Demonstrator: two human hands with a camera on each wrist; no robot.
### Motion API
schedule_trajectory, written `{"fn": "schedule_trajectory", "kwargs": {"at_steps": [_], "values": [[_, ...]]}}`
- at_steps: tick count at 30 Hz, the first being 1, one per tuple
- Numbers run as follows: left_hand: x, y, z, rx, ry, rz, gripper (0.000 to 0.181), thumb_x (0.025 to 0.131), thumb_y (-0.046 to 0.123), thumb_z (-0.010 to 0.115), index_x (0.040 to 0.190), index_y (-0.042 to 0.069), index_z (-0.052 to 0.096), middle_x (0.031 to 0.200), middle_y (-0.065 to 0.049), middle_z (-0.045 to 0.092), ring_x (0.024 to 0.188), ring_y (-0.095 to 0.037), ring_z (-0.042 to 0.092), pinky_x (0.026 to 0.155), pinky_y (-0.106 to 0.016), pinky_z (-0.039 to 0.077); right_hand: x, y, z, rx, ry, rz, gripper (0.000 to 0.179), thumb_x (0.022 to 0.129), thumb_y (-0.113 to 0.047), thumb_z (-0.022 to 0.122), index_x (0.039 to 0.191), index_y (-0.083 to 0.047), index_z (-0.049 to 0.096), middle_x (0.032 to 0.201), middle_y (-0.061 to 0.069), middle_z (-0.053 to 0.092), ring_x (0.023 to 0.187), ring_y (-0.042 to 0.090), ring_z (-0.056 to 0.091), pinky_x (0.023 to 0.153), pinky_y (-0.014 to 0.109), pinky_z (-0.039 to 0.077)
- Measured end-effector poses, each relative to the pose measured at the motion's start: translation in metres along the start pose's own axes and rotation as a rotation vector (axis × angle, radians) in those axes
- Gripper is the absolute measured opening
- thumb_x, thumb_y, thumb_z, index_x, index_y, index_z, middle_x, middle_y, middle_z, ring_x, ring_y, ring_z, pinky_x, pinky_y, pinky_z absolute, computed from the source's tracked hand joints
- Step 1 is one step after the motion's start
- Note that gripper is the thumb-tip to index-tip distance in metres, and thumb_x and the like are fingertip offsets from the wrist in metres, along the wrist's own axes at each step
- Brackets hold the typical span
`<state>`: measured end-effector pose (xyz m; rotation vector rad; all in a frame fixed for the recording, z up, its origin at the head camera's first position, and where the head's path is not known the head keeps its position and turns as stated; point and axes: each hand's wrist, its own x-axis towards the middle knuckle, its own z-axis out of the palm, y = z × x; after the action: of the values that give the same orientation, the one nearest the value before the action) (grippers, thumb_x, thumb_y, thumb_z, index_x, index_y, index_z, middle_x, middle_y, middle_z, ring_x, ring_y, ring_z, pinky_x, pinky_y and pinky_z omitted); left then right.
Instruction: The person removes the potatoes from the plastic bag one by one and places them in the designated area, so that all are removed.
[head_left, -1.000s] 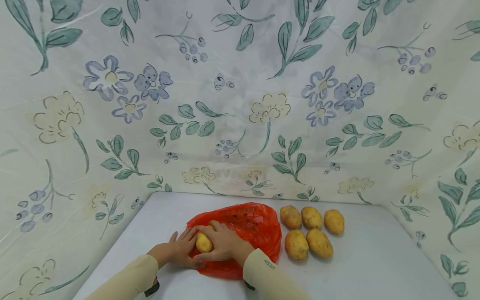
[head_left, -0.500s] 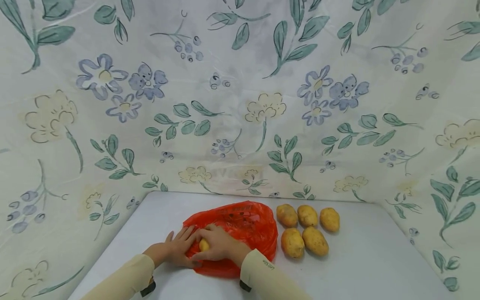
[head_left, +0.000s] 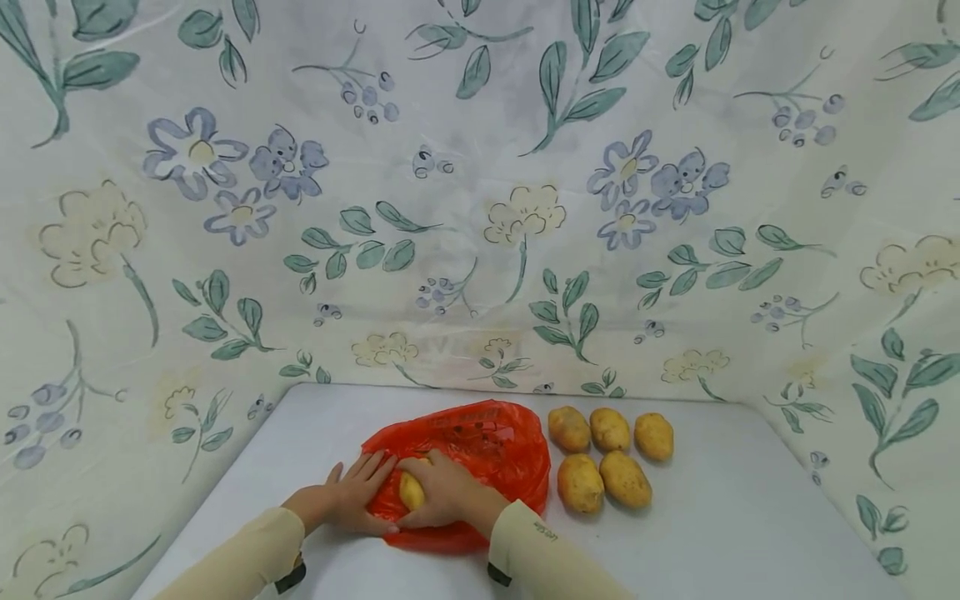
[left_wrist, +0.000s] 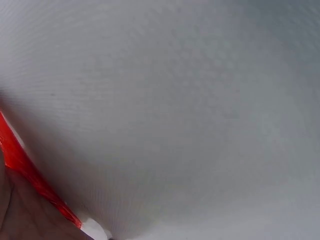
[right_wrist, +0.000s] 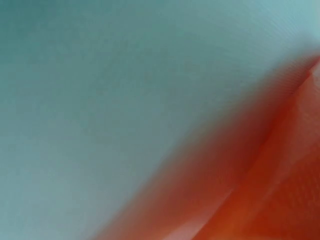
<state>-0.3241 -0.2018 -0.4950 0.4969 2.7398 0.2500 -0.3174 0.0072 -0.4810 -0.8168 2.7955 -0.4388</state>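
In the head view, a red plastic bag [head_left: 491, 442] lies spread on the white table. My left hand [head_left: 362, 497] rests on the bag's left edge with its fingers extended. A yellow potato [head_left: 411, 490] is between the two hands, over the bag's left part. My right hand [head_left: 444, 492] grips that potato from the right, fingers over its far side and thumb at its near side. Whether the potato lies inside the bag or on top of it, I cannot tell. The wrist views show mostly table and bits of red bag [left_wrist: 30, 172].
Several loose potatoes [head_left: 626, 480] sit in a group just right of the bag. The white table [head_left: 720, 517] ends at a floral cloth backdrop [head_left: 450, 358] behind and at both sides.
My right hand has shifted slightly right with the potato, leaving a wider gap to the left hand. The left hand stays on the bag. The head view has drifted a little.
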Motion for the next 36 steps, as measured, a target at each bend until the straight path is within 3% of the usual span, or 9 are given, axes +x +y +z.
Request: {"fn": "schedule_trajectory", "kwargs": {"at_steps": [6,17,28,36], "values": [[-0.004,0.004,-0.004,-0.005,-0.011,0.008,0.127,0.065,0.083,0.065,0.158,0.009,0.021,0.164,-0.020,0.015,0.149,-0.048,0.009,0.111,-0.077,0.001,-0.004,0.004,-0.005,0.053,-0.013,-0.040,0.070,0.079,-0.045,0.080,0.139,-0.043,0.044,0.124,-0.007,0.049,0.097,0.007,0.048,0.076,0.028,0.053],[0.003,0.000,0.001,-0.022,-0.001,-0.018,0.131,0.059,0.084,0.067,0.157,0.011,0.022,0.165,-0.016,0.016,0.150,-0.044,0.010,0.113,-0.075,0.002,-0.021,0.012,-0.027,0.174,0.021,-0.114,0.069,0.080,-0.041,0.079,0.140,-0.035,0.046,0.122,-0.007,0.047,0.096,0.004,0.048,0.068,0.018,0.050],[0.000,0.001,0.002,-0.036,0.015,-0.021,0.131,0.058,0.085,0.067,0.157,0.012,0.023,0.165,-0.016,0.016,0.150,-0.044,0.011,0.114,-0.074,0.002,-0.046,0.026,-0.053,0.258,0.047,-0.148,0.067,0.079,-0.046,0.078,0.138,-0.039,0.047,0.121,-0.007,0.048,0.096,0.004,0.050,0.069,0.019,0.051],[-0.002,0.004,0.001,-0.035,-0.001,-0.032,0.128,0.062,0.081,0.070,0.156,0.008,0.023,0.165,-0.018,0.014,0.150,-0.045,0.010,0.113,-0.075,0.001,-0.076,0.055,-0.076,0.296,0.097,-0.145,0.068,0.081,-0.044,0.075,0.141,-0.039,0.044,0.126,-0.006,0.050,0.102,0.010,0.051,0.075,0.023,0.051]]}}
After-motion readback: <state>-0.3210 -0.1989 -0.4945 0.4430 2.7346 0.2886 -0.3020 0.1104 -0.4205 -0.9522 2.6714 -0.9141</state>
